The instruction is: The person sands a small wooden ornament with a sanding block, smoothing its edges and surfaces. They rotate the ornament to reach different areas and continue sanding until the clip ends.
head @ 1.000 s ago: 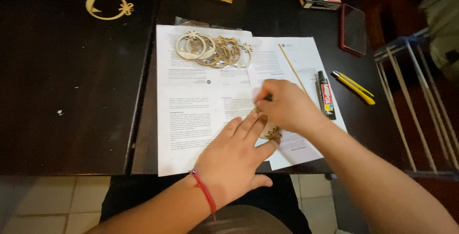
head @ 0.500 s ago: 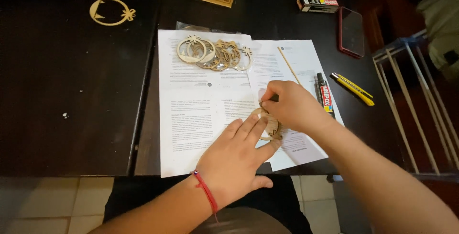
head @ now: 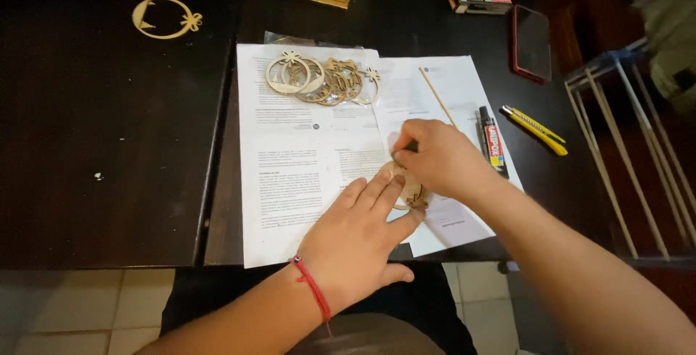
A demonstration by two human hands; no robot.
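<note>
Head view, one dark surface (head: 109, 145); left hand (head: 355, 242) flat, palm down, fingers spread and pressing a small flat wooden cut-out (head: 409, 188) onto printed paper sheets (head: 304, 174), red string bracelet (head: 313, 290) at the wrist; right hand (head: 438, 155) just beyond it, fingers pinched together on a thin dark tool whose tip meets the cut-out, tool mostly hidden; pile of round wooden ornaments (head: 322, 79) at the sheets' far edge; thin wooden stick (head: 437, 96) on the right sheet; marker pen (head: 491, 141) beside the right hand; yellow utility knife (head: 535, 129) further right; dark phone (head: 531, 42); lone ring-shaped ornament (head: 163, 18) far left, well apart.
</note>
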